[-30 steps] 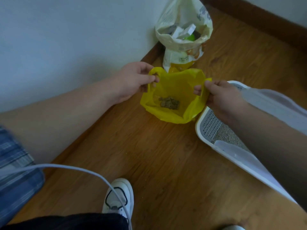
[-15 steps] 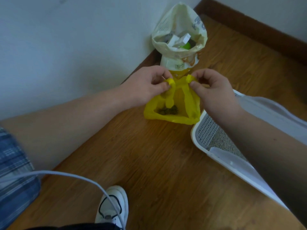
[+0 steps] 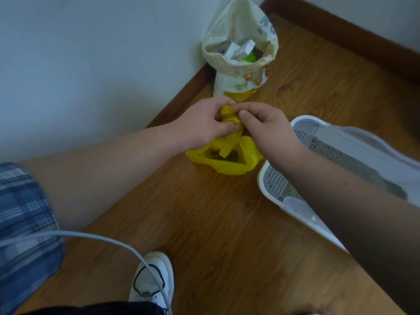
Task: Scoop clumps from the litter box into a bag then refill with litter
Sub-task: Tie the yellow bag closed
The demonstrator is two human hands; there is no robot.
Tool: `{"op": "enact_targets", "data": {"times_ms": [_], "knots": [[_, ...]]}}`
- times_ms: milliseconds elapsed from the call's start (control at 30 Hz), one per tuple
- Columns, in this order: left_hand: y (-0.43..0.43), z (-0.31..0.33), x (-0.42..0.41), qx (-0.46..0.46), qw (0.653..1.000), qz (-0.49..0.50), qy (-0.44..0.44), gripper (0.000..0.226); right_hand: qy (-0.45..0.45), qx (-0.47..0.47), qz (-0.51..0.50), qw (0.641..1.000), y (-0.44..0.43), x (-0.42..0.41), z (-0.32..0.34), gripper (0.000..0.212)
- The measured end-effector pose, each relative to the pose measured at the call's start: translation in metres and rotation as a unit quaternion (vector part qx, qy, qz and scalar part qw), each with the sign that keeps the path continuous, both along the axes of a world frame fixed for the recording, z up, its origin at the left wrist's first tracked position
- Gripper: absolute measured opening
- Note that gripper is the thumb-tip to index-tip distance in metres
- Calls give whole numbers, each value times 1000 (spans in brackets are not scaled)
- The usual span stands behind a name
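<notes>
We see both hands meeting over the yellow plastic bag, which sits on the wooden floor between the wall and the litter box. The left hand has a narrow grip, fingers and thumb curled in and pinching the bag's bunched handles. The right hand has the same tight grip, fingertips pinching the same yellow bunch from the other side, knuckles nearly touching the left hand. The bag mouth below is partly gathered and we make out dark clumps at the bottom. The white litter box lies just right of the bag, almost touching it, with a perforated grid at the near end and grey litter inside; the right forearm crosses over it. A cream litter sack stands upright in the corner behind the bag, top open, with white cartons and something green inside. Lower down we note a white sneaker, a grey cable and a plaid sleeve.
</notes>
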State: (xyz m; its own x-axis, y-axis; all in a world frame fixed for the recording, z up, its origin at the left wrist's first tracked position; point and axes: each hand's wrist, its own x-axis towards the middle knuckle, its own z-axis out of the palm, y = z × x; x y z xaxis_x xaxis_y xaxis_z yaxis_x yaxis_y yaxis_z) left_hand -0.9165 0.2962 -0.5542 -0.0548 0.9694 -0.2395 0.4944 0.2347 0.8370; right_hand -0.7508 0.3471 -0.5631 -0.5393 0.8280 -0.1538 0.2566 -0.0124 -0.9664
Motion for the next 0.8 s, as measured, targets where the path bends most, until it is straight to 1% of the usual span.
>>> {"op": "enact_targets", "data": {"times_ms": [67, 133, 200, 267, 333, 433, 567, 633, 700, 800], "knots": [[2, -1, -2, 14, 998, 22, 54, 13, 13, -7, 20, 1000, -1, 2, 0, 17], [3, -2, -5, 11, 996, 33, 81, 15, -2, 19, 34, 999, -2, 4, -3, 18], [5, -4, -6, 10, 997, 26, 78, 14, -23, 48, 48, 997, -2, 5, -4, 21], [6, -5, -7, 4, 998, 9, 65, 12, -14, 44, 57, 997, 1, 6, -4, 19], [7, -6, -8, -15, 999, -12, 38, 13, -9, 33, 67, 997, 5, 8, -3, 20], [5, -6, -8, -46, 998, -37, -11, 16, -20, 42, 89, 995, 7, 10, 0, 19], [0, -4, -9, -81, 989, -46, -115, 18, -30, 43, 92, 994, 11, 10, -1, 17], [-4, -6, -11, -106, 977, -41, -180, 16, -22, 22, 81, 996, 13, 10, -3, 17], [-7, -10, -11, -122, 966, -43, -224, 22, -13, -7, 75, 997, 15, 12, -5, 17], [-8, -12, -9, -121, 962, -65, -237, 35, -13, 1, 72, 997, 15, 15, -11, 17]]}}
